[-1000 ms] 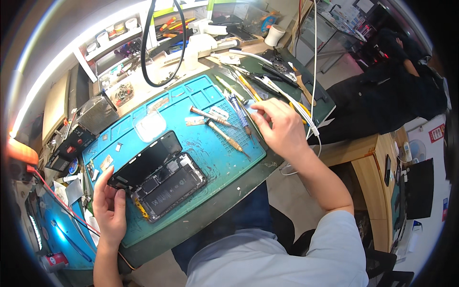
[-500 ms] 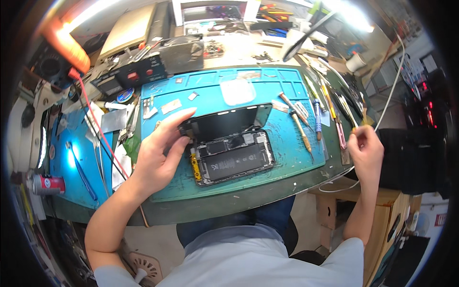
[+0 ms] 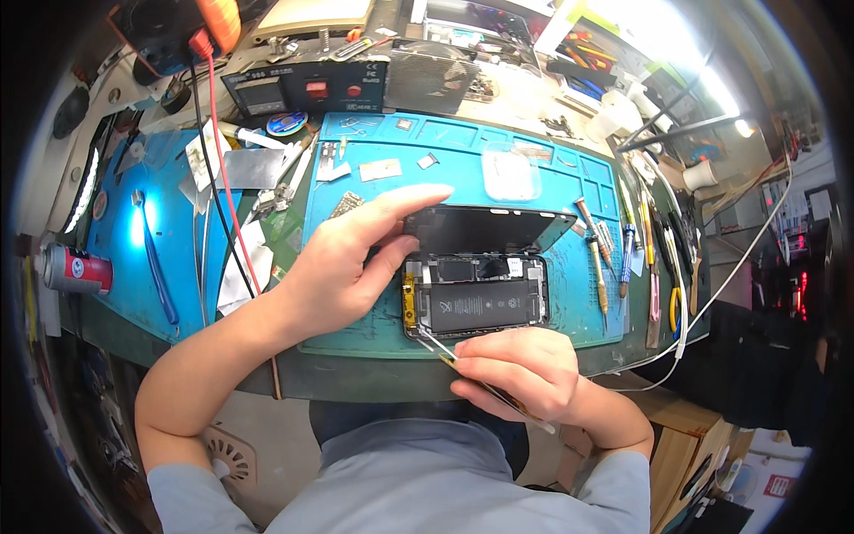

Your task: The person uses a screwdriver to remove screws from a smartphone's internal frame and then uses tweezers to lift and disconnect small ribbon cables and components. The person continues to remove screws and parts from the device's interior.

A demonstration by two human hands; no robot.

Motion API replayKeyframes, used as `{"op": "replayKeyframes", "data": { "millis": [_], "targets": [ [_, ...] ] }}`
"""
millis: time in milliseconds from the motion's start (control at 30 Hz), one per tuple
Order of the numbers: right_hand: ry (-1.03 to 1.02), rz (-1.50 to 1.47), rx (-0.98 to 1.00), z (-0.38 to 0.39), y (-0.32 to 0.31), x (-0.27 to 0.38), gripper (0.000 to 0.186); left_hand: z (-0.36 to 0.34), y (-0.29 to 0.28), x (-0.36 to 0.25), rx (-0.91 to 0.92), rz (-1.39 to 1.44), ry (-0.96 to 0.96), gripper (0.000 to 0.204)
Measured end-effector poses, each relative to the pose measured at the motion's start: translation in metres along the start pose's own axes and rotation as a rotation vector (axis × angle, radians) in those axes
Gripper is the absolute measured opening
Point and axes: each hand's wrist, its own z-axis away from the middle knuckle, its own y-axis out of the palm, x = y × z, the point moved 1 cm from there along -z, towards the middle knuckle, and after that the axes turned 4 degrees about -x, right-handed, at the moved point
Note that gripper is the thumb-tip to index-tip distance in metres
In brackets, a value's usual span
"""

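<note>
An opened smartphone lies on the blue-green work mat (image 3: 369, 334), its body (image 3: 480, 303) showing a black battery and a yellow piece along the left edge. Hinged up at the far side is the dark screen panel (image 3: 485, 230). My left hand (image 3: 360, 258) pinches that panel by its left end, thumb on the near side. Low over the phone's near left corner, my right hand (image 3: 525, 369) grips a pair of slim tweezers (image 3: 449, 355). The tweezer tips are at the phone's near edge; whether they touch it I cannot tell.
Screwdrivers (image 3: 598, 276) lie right of the phone, with pliers and more tools beyond. A clear plastic box (image 3: 511, 173) stands behind it. Red and black cables (image 3: 229, 191) hang at left near a drinks can (image 3: 78, 269). A boxy instrument (image 3: 307, 87) stands at the back.
My right hand has come from the tools at the far right to the phone, now holding tweezers. My left hand still holds the screen panel. The view has shifted.
</note>
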Motion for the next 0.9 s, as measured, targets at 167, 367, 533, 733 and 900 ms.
{"op": "replayKeyframes", "data": {
  "millis": [167,367,533,733,900],
  "targets": [
    [-0.001,0.026,0.084,-0.0023,0.0020,-0.0067,0.030,-0.0008,0.0003,0.0064,-0.027,-0.075,0.112,0.054],
    [-0.065,0.079,0.083,-0.0008,0.0077,-0.0089,0.025,-0.0009,0.0002,0.0062,-0.028,-0.042,0.087,0.054],
    [-0.081,0.106,0.083,-0.0032,0.0079,-0.0086,0.024,-0.0010,-0.0007,0.0045,-0.020,-0.054,0.056,0.055],
    [-0.090,0.115,0.081,-0.0033,0.0081,-0.0087,0.023,-0.0014,-0.0004,0.0050,-0.027,-0.050,0.073,0.054],
    [-0.090,0.088,0.065,-0.0043,0.0079,-0.0100,0.026,-0.0024,0.0007,0.0055,-0.040,-0.050,0.086,0.053]
  ]
}}
